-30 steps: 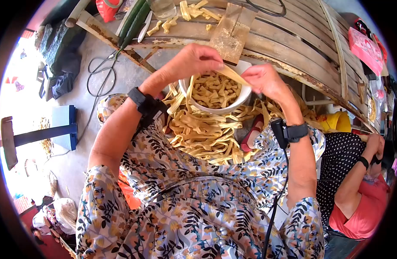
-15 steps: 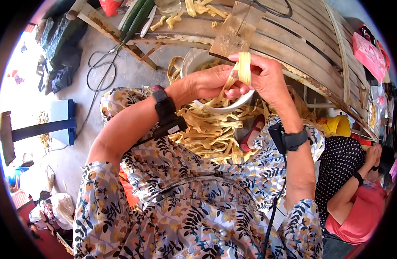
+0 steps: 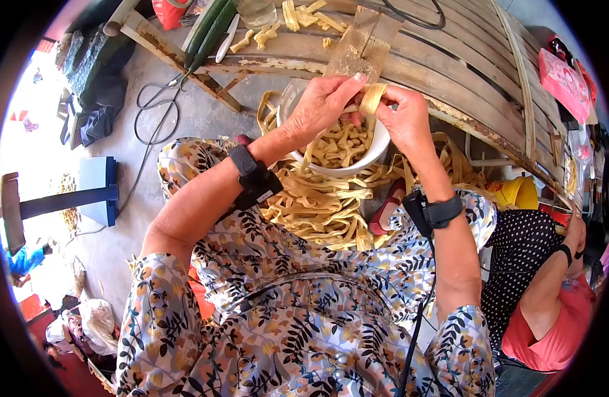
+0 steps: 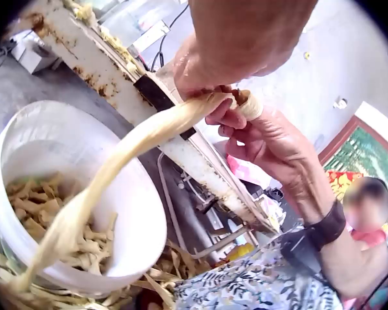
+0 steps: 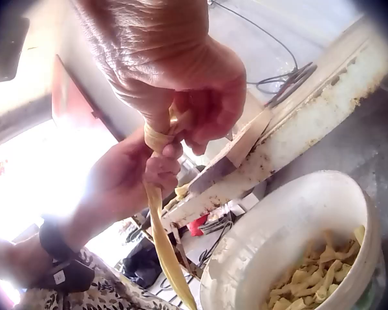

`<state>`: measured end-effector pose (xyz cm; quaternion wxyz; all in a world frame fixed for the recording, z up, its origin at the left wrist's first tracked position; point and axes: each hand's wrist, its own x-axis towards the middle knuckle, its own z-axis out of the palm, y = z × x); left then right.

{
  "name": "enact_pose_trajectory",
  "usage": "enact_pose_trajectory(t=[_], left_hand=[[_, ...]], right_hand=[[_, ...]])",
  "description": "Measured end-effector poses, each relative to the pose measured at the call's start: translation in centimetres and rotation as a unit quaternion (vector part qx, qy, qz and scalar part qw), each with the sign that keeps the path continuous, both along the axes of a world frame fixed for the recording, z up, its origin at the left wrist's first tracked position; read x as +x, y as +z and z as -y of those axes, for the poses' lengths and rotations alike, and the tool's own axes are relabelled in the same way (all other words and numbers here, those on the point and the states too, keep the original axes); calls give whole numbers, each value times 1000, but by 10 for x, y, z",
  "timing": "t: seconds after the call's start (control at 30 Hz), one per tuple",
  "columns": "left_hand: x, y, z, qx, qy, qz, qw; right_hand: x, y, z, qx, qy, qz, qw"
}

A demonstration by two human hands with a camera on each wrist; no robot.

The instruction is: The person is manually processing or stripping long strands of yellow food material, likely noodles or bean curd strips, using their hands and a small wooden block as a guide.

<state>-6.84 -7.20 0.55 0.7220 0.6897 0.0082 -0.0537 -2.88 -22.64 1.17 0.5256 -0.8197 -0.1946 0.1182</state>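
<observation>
A long, soft yellow strip, like tofu skin [image 4: 132, 145], runs between the two hands above a white bucket [image 5: 226, 242]. My left hand [image 3: 324, 109] pinches it on the left. My right hand [image 3: 408, 122] holds its looped end, which wraps around the fingers [image 5: 158, 139]. The two hands meet closely, fingertips overlapping at the loop. From there the strip's tail hangs twisted, past the bucket's near rim in the left wrist view. Short knotted pieces [image 3: 342, 147] of the same material lie inside the bucket. Part of the loop is hidden behind the fingers.
Loose yellow strips [image 3: 318, 205] heap on the floor between the knees. A slatted bench [image 3: 450, 59] with a rusty edge stands ahead, bearing a wooden board [image 3: 364, 46], cucumbers [image 3: 208, 36] and knotted pieces. A yellow bucket [image 3: 516, 192] and another seated person [image 3: 549, 311] are at right.
The strip was first stretched between the spread hands. The hands then came together and looped it around the right hand's fingers; now the left hand has risen beside the loop.
</observation>
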Motion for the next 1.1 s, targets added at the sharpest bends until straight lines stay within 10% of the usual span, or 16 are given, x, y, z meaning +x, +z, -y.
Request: enact_pose_trajectory(t=[0.17,0.3,0.43,0.53,0.83,1.1], left_hand=[[0,-8,5,259,-8,130,957],[2,-10,3,151,49,-19,987],[0,-4,9,-168,12,-129,977],[1,-6,3,-160,-71,-104,979],[2,-13,-15,-204,-158,-138,956],[3,-9,-25,-207,-197,-138,948]], right_hand=[[-1,-21,-4,-25,-43,216,975],[-5,-10,-7,23,-28,290,956],[10,-4,6,221,-85,102,966],[23,-2,20,333,-137,-73,930],[7,9,14,180,-21,-244,953],[11,0,15,274,-12,-226,935]])
